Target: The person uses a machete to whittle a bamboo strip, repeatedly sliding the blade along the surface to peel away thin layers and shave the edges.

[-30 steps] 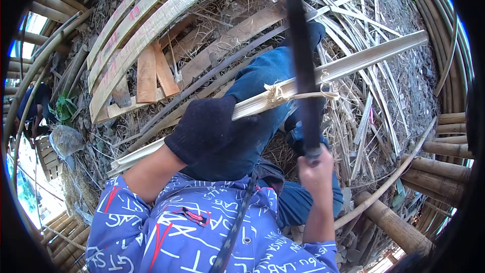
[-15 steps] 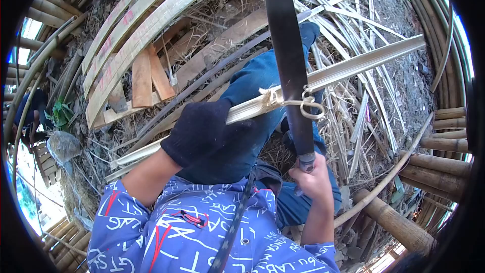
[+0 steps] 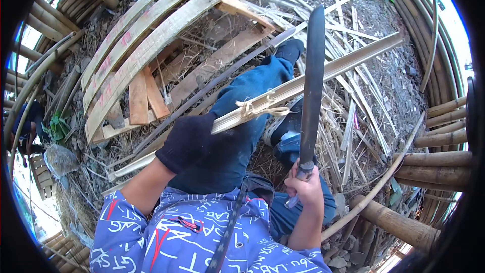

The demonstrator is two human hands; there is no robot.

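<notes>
My left hand (image 3: 188, 140), in a black knitted glove, is closed around a long split bamboo strip (image 3: 348, 65). The strip slants across my lap, with its far end up to the right. A curl of peeled fibre (image 3: 262, 109) clings to it just beyond the glove. Bare fingers of my right hand (image 3: 305, 186) wrap the handle of a machete (image 3: 313, 81). Its long dark blade points upward and crosses over the strip in this view, to the right of the curl.
A wooden slatted pallet (image 3: 151, 45) lies at the upper left. Thin bamboo strips (image 3: 361, 114) and shavings litter the ground at right. Thick bamboo poles (image 3: 399, 222) stand along the right side. Another person (image 3: 31, 126) is partly visible at far left.
The machete has moved right and a little down, away from the fibre curl, and its blade now tilts slightly right. The curl sits farther left and lower in view.
</notes>
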